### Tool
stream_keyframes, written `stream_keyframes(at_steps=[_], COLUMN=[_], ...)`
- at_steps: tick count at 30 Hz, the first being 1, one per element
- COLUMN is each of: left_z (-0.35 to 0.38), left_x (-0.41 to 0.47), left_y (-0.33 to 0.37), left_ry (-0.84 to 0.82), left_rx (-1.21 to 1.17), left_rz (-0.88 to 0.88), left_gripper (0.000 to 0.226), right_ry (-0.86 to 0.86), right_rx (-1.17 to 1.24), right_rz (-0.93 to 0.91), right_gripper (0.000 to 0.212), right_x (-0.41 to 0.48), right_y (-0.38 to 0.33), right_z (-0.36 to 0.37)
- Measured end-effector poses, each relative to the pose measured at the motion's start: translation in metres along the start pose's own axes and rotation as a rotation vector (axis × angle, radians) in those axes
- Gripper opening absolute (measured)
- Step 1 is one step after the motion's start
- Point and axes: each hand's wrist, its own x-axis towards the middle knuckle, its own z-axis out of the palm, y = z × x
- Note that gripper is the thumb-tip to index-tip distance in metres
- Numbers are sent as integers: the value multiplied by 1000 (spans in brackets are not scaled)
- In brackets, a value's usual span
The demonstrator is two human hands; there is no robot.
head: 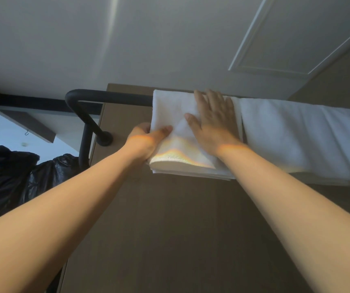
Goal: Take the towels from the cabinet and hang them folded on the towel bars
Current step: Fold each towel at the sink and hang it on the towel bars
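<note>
Both your hands are on the small folded towel (170,108) draped over the black towel bar (110,96).

Behind the bar stands a brown wall panel (170,218). A wide white towel (297,134) hangs over the bar just right of the small one, edge against edge. Black plastic bags (4,172) bulge below the bar's left bend. The small towel hangs down from the bar in several layers. Your right hand (212,119) lies flat on its front, fingers straight, fingertips up at the bar. Your left hand (144,138) pinches its left edge below the bar, thumb (163,131) on the front and fingers curled behind.
</note>
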Motion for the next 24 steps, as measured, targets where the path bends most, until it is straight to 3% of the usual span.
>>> stream_keyframes(at_steps=[8,15,24], left_z=[-3,-9,-17], left_x=[-12,-26,-36], left_y=[-9,-14,-12], left_ry=[-67,-216,-223], left_rx=[-2,14,120], left_rz=[-13,-33,-12], left_gripper=[41,31,31], right_ry=[-69,-126,-172], right_rx=[170,230,234], right_rz=[-32,-17,-25], right_gripper=[69,60,61], right_x=[-74,-88,-114], right_y=[-4,-1,6], right_z=[32,34,23])
